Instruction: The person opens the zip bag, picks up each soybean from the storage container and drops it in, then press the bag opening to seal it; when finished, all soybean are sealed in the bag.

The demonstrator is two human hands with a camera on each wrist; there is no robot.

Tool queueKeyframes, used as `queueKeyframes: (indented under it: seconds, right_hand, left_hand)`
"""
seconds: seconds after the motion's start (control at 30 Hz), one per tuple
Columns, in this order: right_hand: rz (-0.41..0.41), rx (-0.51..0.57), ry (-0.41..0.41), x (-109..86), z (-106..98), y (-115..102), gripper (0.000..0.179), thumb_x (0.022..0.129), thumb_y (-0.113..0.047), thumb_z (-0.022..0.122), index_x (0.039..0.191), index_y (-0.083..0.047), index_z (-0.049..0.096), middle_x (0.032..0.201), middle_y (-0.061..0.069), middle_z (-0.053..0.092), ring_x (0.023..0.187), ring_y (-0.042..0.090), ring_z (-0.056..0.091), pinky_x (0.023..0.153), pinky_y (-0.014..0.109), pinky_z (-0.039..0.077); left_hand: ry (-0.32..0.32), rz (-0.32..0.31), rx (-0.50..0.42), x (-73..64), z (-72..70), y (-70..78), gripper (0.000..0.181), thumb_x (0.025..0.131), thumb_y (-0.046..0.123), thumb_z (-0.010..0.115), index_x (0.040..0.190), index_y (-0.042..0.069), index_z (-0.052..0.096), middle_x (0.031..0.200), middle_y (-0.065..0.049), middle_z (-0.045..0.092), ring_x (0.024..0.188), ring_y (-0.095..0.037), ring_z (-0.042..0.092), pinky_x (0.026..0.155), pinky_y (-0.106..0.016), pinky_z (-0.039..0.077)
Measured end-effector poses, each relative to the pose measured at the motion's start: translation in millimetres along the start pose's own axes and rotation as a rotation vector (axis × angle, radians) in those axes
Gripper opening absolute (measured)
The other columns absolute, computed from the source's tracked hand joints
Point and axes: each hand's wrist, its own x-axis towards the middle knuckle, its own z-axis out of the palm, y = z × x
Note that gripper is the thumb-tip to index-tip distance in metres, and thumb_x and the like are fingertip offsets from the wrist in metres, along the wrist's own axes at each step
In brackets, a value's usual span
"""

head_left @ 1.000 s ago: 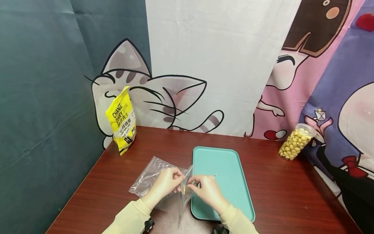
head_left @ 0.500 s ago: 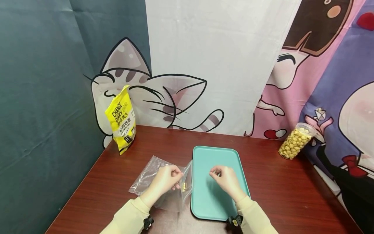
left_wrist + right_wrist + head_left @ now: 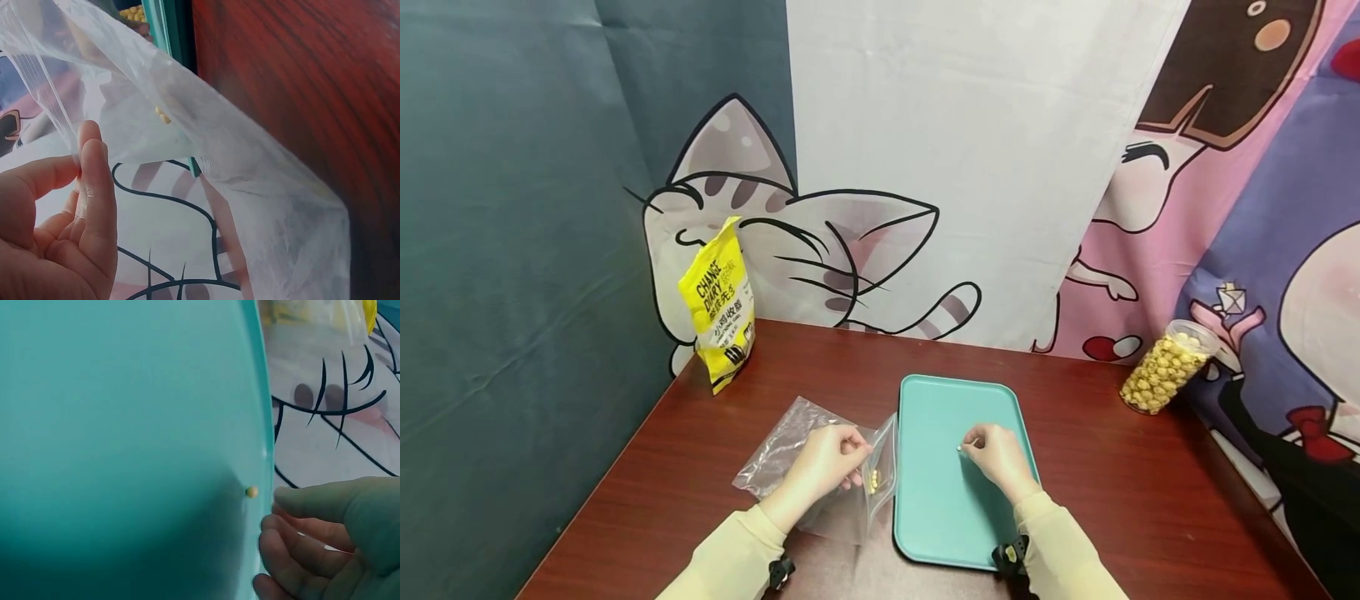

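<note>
My left hand [image 3: 829,458] pinches the upper edge of a clear zip-lock plastic bag [image 3: 269,187] between thumb and fingers, and the bag's mouth gapes toward the tray. Several small yellowish beans [image 3: 874,481] show inside it; a few of these beans [image 3: 162,115] appear through the film in the left wrist view. A teal tray [image 3: 928,521] lies to the right of the bag. On it sits a single round bean [image 3: 251,492]. My right hand [image 3: 997,460] is over the tray, its thumb and loosely bent fingers [image 3: 281,550] just beside that bean.
A yellow snack bag [image 3: 718,308] stands at the back left of the dark red table [image 3: 1090,492]. At the back right is a clear jar of popcorn [image 3: 1165,371]. Printed cloth [image 3: 970,167] hangs behind the table.
My right hand has left the bag's mouth and moved right over the tray, up to the single bean. The left hand keeps holding the bag in nearly the same place.
</note>
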Motion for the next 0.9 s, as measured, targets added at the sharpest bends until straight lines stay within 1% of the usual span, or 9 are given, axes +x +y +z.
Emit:
queueKeyframes:
  seconds: [0.1, 0.17, 0.3, 0.43, 0.67, 0.9]
  right_hand:
    - [0.017, -0.017, -0.037, 3.8, 1.1, 2.9, 0.006, 0.078, -0.009, 0.075, 0.078, -0.009, 0.069, 0.072, 0.000, 0.065, 0.064, 0.013, 0.058, 0.059, 0.032, 0.049]
    - [0.014, -0.024, -0.056, 5.8, 2.2, 3.1, 0.007, 0.078, -0.010, 0.075, 0.079, -0.009, 0.069, 0.073, 0.001, 0.065, 0.065, 0.014, 0.059, 0.060, 0.033, 0.050]
    - [0.017, -0.027, -0.076, 8.0, 4.1, 0.3, 0.007, 0.077, -0.009, 0.075, 0.081, -0.008, 0.069, 0.073, 0.001, 0.065, 0.066, 0.015, 0.059, 0.061, 0.034, 0.050]
    - [0.012, -0.039, -0.076, 8.6, 5.6, -2.1, 0.006, 0.077, -0.006, 0.075, 0.078, -0.008, 0.068, 0.072, 0.001, 0.064, 0.065, 0.015, 0.058, 0.060, 0.034, 0.049]
    - [0.016, -0.057, -0.067, 7.6, 5.5, -1.6, 0.011, 0.078, -0.004, 0.073, 0.071, -0.010, 0.065, 0.069, -0.001, 0.062, 0.061, 0.012, 0.052, 0.055, 0.029, 0.045]
    - [-0.004, -0.057, -0.060, 3.8, 3.9, -2.9, 0.006, 0.078, -0.005, 0.073, 0.073, -0.008, 0.071, 0.069, 0.000, 0.066, 0.061, 0.011, 0.056, 0.057, 0.031, 0.050]
  left_hand:
    - [0.006, 0.002, -0.002, -0.3, 0.0, -0.2, 0.009, 0.089, 0.013, 0.064, 0.082, 0.007, 0.064, 0.054, 0.004, 0.061, 0.041, -0.012, 0.060, 0.040, -0.023, 0.048]
    - [0.006, 0.003, -0.005, -0.6, 0.2, -0.2, 0.009, 0.089, 0.013, 0.064, 0.082, 0.007, 0.064, 0.055, 0.004, 0.061, 0.041, -0.011, 0.059, 0.040, -0.023, 0.048]
    - [-0.003, 0.014, -0.018, -1.2, 0.5, 0.3, 0.010, 0.089, 0.013, 0.064, 0.083, 0.005, 0.063, 0.056, 0.002, 0.062, 0.041, -0.009, 0.059, 0.040, -0.024, 0.048]
    - [-0.010, 0.006, -0.021, -1.0, 1.5, 0.6, 0.010, 0.089, 0.013, 0.064, 0.083, 0.005, 0.064, 0.055, 0.002, 0.062, 0.041, -0.009, 0.059, 0.040, -0.024, 0.048]
    - [-0.014, -0.014, -0.009, -0.2, 4.0, 0.9, 0.010, 0.090, 0.014, 0.064, 0.083, 0.007, 0.064, 0.054, 0.004, 0.061, 0.042, -0.010, 0.059, 0.041, -0.023, 0.049]
    - [-0.022, -0.025, -0.008, 1.0, 5.7, 0.5, 0.010, 0.090, 0.014, 0.063, 0.083, 0.007, 0.064, 0.055, 0.005, 0.061, 0.042, -0.010, 0.059, 0.041, -0.025, 0.050]
